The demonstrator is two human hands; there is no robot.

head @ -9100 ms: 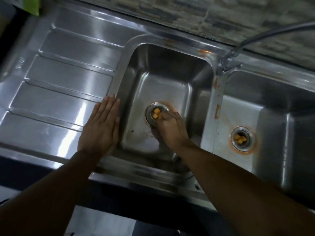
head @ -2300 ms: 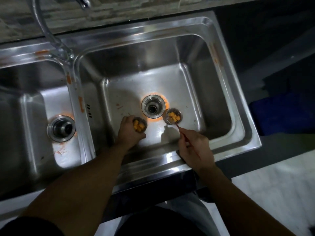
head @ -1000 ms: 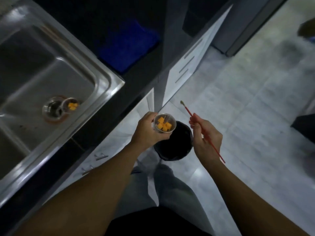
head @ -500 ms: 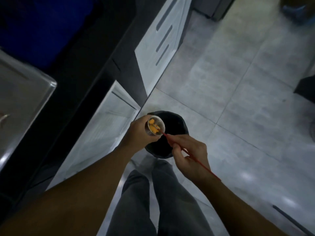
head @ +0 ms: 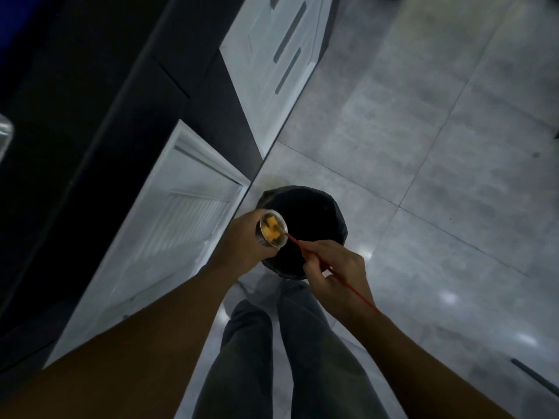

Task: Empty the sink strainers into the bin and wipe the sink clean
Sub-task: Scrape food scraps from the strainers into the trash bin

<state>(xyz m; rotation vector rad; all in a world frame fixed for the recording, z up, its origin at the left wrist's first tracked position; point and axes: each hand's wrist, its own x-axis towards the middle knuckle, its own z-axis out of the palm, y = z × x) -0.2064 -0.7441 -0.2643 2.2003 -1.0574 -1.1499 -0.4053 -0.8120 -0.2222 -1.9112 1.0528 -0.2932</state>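
Observation:
My left hand (head: pixel 242 240) grips a round metal sink strainer (head: pixel 272 228) holding several orange food cubes, tilted toward the right over the near-left rim of a black bin (head: pixel 314 213) on the floor. My right hand (head: pixel 335 270) pinches a thin red stick (head: pixel 341 279) like a small brush, its tip touching the strainer's rim. Only a sliver of the steel sink's corner (head: pixel 4 137) shows at the far left edge. The second strainer is out of view.
A dark countertop (head: pixel 90 86) runs along the left above white cabinet doors (head: pixel 187 213). Grey floor tiles (head: pixel 423 146) spread to the right. My legs in grey trousers (head: pixel 287 358) stand just before the bin.
I turned away from the sink to the floor bin. The strainer went from upright to tilted over the bin, and the stick's tip came to its rim.

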